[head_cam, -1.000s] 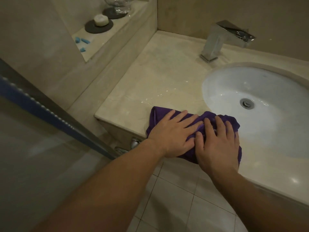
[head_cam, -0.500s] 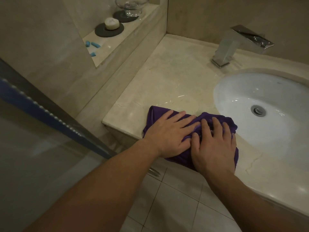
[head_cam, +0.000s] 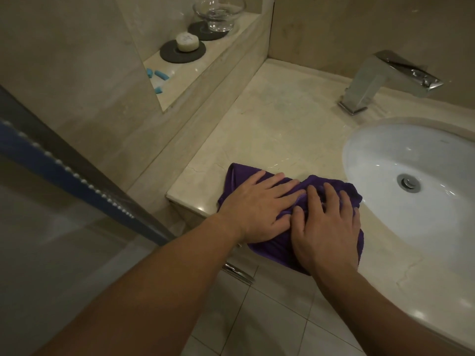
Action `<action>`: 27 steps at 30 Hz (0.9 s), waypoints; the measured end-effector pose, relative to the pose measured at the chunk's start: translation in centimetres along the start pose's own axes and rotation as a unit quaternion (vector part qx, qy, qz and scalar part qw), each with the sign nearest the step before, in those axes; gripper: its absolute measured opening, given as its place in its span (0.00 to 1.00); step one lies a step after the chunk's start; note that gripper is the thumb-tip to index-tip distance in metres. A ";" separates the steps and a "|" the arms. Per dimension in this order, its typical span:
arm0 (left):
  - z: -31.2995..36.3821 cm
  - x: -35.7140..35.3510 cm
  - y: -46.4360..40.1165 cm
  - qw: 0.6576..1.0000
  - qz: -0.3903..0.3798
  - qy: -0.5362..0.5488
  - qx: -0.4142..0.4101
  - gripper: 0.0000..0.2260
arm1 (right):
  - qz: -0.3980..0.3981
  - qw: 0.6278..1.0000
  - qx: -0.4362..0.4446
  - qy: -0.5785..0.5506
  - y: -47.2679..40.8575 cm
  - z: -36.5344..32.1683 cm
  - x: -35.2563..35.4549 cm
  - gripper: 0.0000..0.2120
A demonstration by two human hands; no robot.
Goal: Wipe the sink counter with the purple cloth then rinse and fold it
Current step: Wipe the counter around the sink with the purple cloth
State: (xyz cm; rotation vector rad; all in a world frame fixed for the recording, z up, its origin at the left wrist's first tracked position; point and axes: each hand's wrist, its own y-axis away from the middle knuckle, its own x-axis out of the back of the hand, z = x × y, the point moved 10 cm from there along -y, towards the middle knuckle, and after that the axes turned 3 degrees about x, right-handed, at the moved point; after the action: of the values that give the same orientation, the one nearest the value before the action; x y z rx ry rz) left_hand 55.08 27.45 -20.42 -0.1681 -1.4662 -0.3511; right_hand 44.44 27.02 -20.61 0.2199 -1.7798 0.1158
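Observation:
The purple cloth (head_cam: 235,179) lies bunched on the front edge of the beige marble sink counter (head_cam: 277,124), left of the white basin (head_cam: 416,150), with one side hanging over the edge. My left hand (head_cam: 259,209) presses flat on its left part, fingers spread. My right hand (head_cam: 326,227) presses on the right part beside it, the thumbs almost touching. A thin wet sheen shows on the counter just beyond the cloth.
A square chrome faucet (head_cam: 372,80) stands behind the basin. A raised ledge at the back left carries a soap on a dark disc (head_cam: 187,42), a glass bowl (head_cam: 218,14) and small blue items (head_cam: 158,74). A glass door edge (head_cam: 77,173) slants at left. Floor tiles (head_cam: 270,317) lie below.
Both hands have slid the cloth a little to the left along the front edge, toward the counter's left corner and away from the basin. The view has also shifted.

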 end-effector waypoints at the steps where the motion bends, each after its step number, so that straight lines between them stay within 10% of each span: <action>1: -0.2 0.0 0.0 1.000 0.002 0.002 0.001 0.32 | 0.000 1.000 0.002 0.000 -0.1 -0.2 -0.1 0.33; 20: -3.4 1.5 -2.0 0.995 0.096 0.014 0.007 0.28 | 0.021 0.998 0.003 -0.051 -3.5 -0.9 0.7 0.32; 27: -9.3 3.2 -3.0 0.965 0.178 0.022 0.189 0.26 | 0.027 0.997 -0.024 -0.061 -7.3 -0.3 1.0 0.34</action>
State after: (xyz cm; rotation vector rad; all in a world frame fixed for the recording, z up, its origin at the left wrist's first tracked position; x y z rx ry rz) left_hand 63.01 21.23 -18.48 -0.1108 -1.4005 0.2173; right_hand 46.10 19.89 -19.91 0.1460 -1.9076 0.1003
